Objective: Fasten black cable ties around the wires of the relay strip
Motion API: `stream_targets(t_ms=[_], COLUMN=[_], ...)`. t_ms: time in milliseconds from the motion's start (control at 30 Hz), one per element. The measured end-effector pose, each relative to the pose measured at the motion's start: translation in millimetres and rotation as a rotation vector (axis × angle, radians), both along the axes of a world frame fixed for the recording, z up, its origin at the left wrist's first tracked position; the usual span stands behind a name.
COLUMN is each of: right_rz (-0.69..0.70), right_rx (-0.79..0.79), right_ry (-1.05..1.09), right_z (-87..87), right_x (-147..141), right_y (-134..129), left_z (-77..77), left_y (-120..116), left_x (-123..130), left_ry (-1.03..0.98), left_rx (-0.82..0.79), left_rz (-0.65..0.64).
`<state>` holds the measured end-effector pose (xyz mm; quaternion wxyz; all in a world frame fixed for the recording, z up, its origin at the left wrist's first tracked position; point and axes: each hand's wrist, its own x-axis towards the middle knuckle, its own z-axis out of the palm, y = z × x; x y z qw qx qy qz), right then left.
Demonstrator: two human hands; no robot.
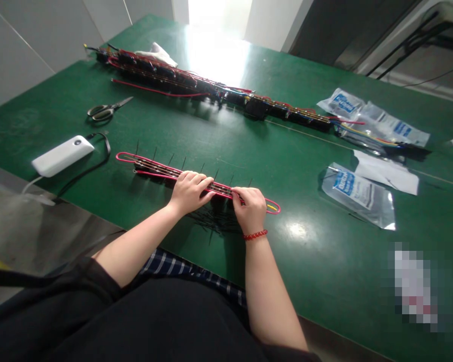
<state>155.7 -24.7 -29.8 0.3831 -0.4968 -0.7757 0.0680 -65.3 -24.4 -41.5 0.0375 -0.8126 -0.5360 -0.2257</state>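
Black short-sleeved top (166, 322), red beaded bracelet (255, 235), dark blue pale-striped lower garment (165, 263).

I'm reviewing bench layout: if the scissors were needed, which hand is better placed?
Probably the left hand: the scissors lie on its side of the table, nearer it than the right hand. Both hands are on the red-wired strip.

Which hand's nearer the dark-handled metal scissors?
Left. The left hand is on the long black strip with red wires, right of the scissors and nearer the person; the right hand is farther right along that strip.
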Motion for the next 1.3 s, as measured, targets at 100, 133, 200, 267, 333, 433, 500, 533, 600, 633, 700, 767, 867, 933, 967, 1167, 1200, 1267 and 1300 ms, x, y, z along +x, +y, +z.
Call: stream_targets(t_ms=[100, 133, 200, 267, 333, 433, 500, 533, 600, 633, 700, 767, 867, 933, 967, 1167, 1200, 1267, 1300], right_rz=[-0.043, -0.051, -0.063, -0.07, -0.069, -0.059, -0.064, -0.068, -0.069, -0.068, -0.065, -0.067, -0.072, -0.073, -0.071, -0.063, -0.066, -0.07, -0.072], right_rx=[0.044, 0.055, 0.075, 0.093, 0.101, 0.092, 0.079, 0.073, 0.065, 0.062, 0.057, 0.05, 0.04, 0.039, 0.041, 0.043, 0.038, 0.025, 0.02], right_ry=[-0.038, -0.049, -0.066, -0.072, -0.075, -0.085, -0.092, -0.094, -0.095, -0.094, -0.096, -0.099, -0.1, -0.098, -0.096, -0.1, -0.1, -0.098, -0.097], right_z=[-2.9, -3.7, -5.1, -6.3, -7.2, -8.2, -8.6, -8.7, -8.6, -8.3, -7.4, -6.2, -5.3, -5.8, -6.4, -7.1, -6.4, -4.6, -3.8], right_x=[-2, -2, -3, -3, -3, -3, -3, -3, -3, -3, -3, -3, -4, -3, -3, -2, -2, -3, -3], right_y=[-1, -2, -2, -1, 0, 1, 1, 0, 0, 0, -1, -1, -2, -2, -2, -2, -2, -2, -3], left_z=[-1.0, -1.5, -2.5, -3.6, -4.7, -5.8, -5.7, -5.3, -3.4, -1.8, 2.8, 8.1, 14.5, 16.3, 16.5, 16.4, 16.6, 16.7, 16.4], left_y=[0, 0, 0, 0, -1, -1, -3, -4, -6, -7, -10, -11, -12, -12, -11, -9, -8, -8, -8], left_x=[0, -1, -1, -2, -2, -3, -4, -4, -5, -5, -3, 1, 12, 20, 24, 36, 36, 37, 37], left_ry=[0.001, -0.005, -0.024, -0.044, -0.058, -0.075, -0.081, -0.078, -0.059, -0.043, 0.0, 0.047, 0.111, 0.139, 0.148, 0.194, 0.2, 0.212, 0.219], left_rx=[0.015, 0.019, 0.025, 0.042, 0.068, 0.111, 0.138, 0.152, 0.178, 0.192, 0.213, 0.209, 0.181, 0.181, 0.179, 0.126, 0.121, 0.111, 0.105], left_rz=[-0.005, -0.007, -0.009, -0.002, 0.008, 0.009, -0.006, -0.015, -0.045, -0.066, -0.129, -0.214, -0.329, -0.368, -0.379, -0.413, -0.419, -0.426, -0.425])
